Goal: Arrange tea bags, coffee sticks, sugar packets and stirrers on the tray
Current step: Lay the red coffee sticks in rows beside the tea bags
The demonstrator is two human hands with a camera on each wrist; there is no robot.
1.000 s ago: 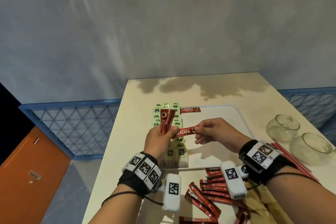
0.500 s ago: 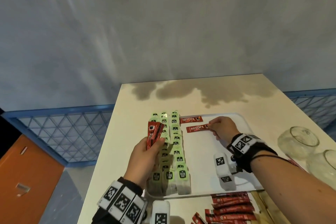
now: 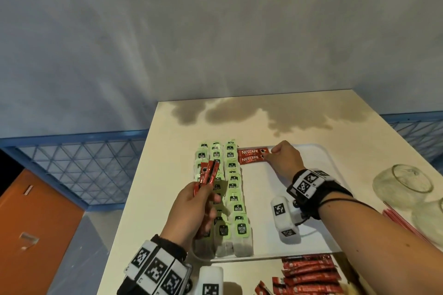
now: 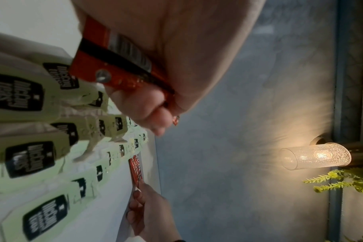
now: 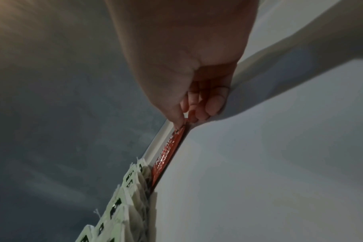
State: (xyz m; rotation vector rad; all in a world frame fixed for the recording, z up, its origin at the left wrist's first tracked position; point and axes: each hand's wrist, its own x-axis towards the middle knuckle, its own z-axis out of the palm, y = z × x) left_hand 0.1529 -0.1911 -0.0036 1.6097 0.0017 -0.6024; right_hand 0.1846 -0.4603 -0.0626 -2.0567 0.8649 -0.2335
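Observation:
A white tray (image 3: 260, 199) lies on the cream table. Three columns of green-tagged tea bags (image 3: 233, 189) fill its left side. Two red Nescafe coffee sticks (image 3: 251, 155) lie side by side at the far edge, just right of the tea bags. My right hand (image 3: 271, 154) pinches the right end of the nearer stick (image 5: 168, 153), fingertips (image 5: 181, 121) down on the tray (image 5: 269, 163). My left hand (image 3: 203, 199) hovers over the tea bags (image 4: 31, 155) and grips a bundle of coffee sticks (image 3: 208, 172), also seen close up (image 4: 114, 65).
Loose coffee sticks (image 3: 309, 275) lie on the table in front of the tray. Two glass bowls (image 3: 402, 182) and thin red stirrers (image 3: 405, 225) are at the right. The table's left edge drops off beside the tea bags.
My right hand drew one stick from the left hand's bundle, carried it to the tray's far edge and set it beside the first stick. My left hand drew back toward me.

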